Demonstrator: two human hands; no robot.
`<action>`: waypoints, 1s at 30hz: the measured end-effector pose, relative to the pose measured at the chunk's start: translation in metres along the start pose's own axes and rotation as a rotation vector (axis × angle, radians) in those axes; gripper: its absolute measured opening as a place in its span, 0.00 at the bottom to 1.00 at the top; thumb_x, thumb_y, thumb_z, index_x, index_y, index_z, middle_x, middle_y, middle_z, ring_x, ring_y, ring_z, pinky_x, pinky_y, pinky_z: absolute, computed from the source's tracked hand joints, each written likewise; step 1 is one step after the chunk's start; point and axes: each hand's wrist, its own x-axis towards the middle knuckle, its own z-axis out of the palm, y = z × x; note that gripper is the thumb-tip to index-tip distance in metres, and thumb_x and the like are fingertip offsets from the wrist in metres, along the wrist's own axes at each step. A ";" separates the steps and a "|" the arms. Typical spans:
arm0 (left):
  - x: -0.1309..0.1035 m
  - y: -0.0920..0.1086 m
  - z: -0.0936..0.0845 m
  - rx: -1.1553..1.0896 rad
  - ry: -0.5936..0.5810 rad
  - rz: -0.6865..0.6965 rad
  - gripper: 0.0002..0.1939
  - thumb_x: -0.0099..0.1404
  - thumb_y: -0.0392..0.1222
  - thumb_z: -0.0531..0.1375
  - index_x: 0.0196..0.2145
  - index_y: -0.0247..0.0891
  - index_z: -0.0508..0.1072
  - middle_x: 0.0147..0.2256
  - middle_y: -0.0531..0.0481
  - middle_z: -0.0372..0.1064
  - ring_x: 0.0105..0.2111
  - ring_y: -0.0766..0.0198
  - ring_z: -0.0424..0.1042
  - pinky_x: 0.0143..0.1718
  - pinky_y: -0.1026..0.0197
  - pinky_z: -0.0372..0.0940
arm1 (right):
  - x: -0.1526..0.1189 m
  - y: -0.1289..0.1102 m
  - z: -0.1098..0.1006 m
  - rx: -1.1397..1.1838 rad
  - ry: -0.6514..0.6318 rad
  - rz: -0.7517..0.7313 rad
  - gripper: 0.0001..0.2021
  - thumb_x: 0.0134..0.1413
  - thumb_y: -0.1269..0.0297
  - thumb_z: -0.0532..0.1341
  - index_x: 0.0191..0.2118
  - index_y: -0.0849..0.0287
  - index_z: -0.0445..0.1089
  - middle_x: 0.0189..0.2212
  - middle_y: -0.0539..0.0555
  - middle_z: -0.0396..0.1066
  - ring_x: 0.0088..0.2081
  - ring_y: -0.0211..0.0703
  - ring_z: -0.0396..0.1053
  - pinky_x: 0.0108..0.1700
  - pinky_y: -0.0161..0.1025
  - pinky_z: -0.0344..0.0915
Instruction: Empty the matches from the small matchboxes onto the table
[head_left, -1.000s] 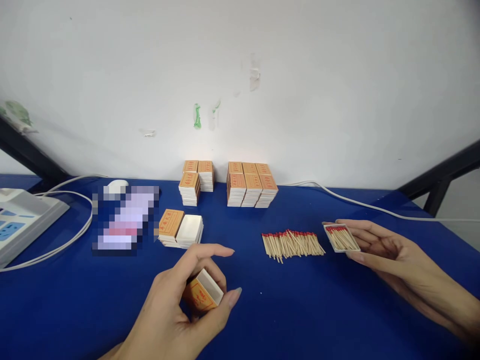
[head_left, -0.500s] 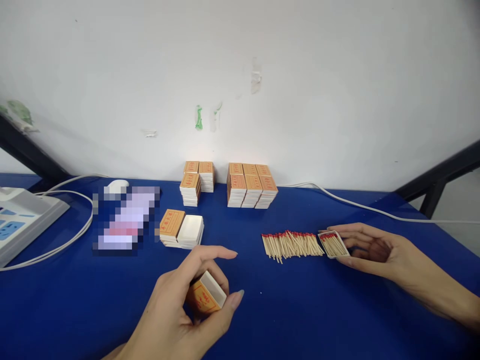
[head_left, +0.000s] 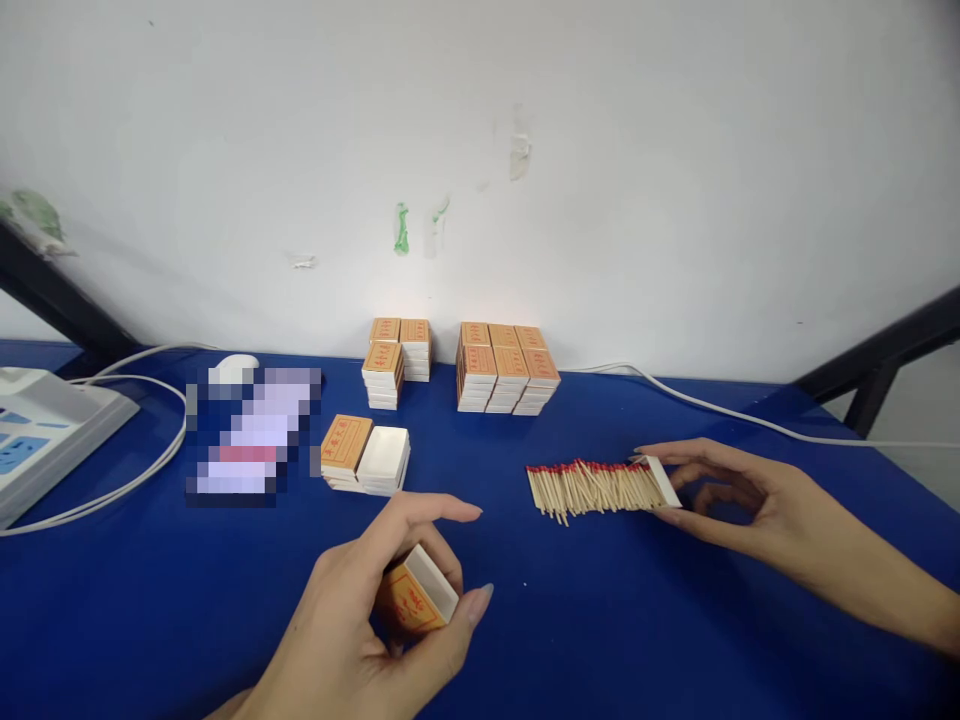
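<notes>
An orange matchbox sleeve (head_left: 415,597) with red print sits in my left hand (head_left: 397,610), its open white end facing up and right. The fingers curl around it while the index finger stretches out. On the right, my right hand (head_left: 720,500) pinches a white matchbox tray (head_left: 664,482) by its edges. The tray stands tipped on its side at the right end of a row of matches (head_left: 592,490). Their red heads point away from me and the pale sticks toward me. The inside of the tray is mostly hidden.
Stacked matchboxes (head_left: 508,368) stand by the wall, with a smaller stack (head_left: 384,372) to their left. Nearer are an orange sleeve stack (head_left: 346,445) and white trays (head_left: 384,458). A blurred-out phone (head_left: 262,430), a white mouse (head_left: 234,369), cables and a power strip (head_left: 52,430) lie left.
My right hand has tipped the tray leftward from lying with matches showing inside to standing on its side, against the row of matches. My left hand still holds the sleeve.
</notes>
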 end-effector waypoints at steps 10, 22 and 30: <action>0.001 -0.003 -0.002 -0.001 -0.017 0.032 0.15 0.76 0.46 0.69 0.58 0.55 0.75 0.30 0.61 0.71 0.20 0.72 0.66 0.22 0.72 0.62 | 0.004 -0.012 0.004 -0.188 -0.023 -0.108 0.30 0.59 0.37 0.74 0.64 0.38 0.80 0.50 0.54 0.85 0.34 0.50 0.78 0.29 0.43 0.75; 0.005 -0.003 -0.002 0.037 -0.041 0.070 0.16 0.76 0.44 0.68 0.59 0.54 0.74 0.30 0.60 0.71 0.21 0.71 0.67 0.23 0.72 0.63 | 0.005 -0.012 0.009 -0.240 -0.059 -0.157 0.27 0.65 0.40 0.72 0.66 0.36 0.77 0.52 0.53 0.83 0.35 0.48 0.76 0.27 0.40 0.70; 0.001 -0.005 -0.002 0.016 -0.056 0.056 0.16 0.77 0.44 0.67 0.59 0.57 0.73 0.30 0.62 0.70 0.21 0.72 0.65 0.23 0.72 0.62 | 0.003 -0.020 0.015 -0.209 -0.038 -0.190 0.25 0.64 0.43 0.73 0.64 0.38 0.80 0.46 0.53 0.83 0.33 0.47 0.76 0.26 0.40 0.70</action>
